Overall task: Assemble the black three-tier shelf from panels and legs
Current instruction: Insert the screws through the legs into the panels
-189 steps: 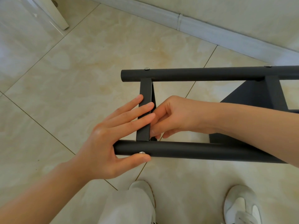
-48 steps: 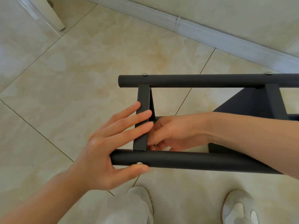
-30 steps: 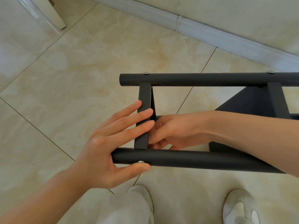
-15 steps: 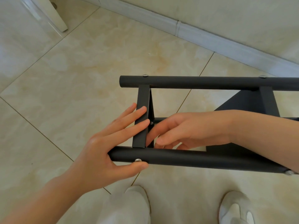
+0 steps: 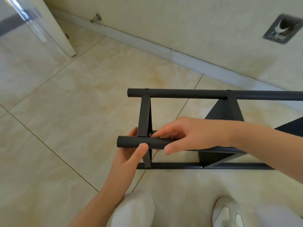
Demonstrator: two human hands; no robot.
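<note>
Black shelf [image 5: 221,112], lying on its side on the tiled floor [image 5: 65,128]. Your left hand [image 5: 127,154] wraps the near leg [image 5: 127,143] just left of the end panel [image 5: 144,117], with the thumb across the front and the fingers behind. Your right hand [image 5: 183,136], just right of that panel, curls over the same leg, fingertips at the small screw [image 5: 149,134]; whether they pinch it cannot be told. Brace the leg square against the panel while you turn the screw, so the thread seats straight. No brand, label or writing is legible.
</note>
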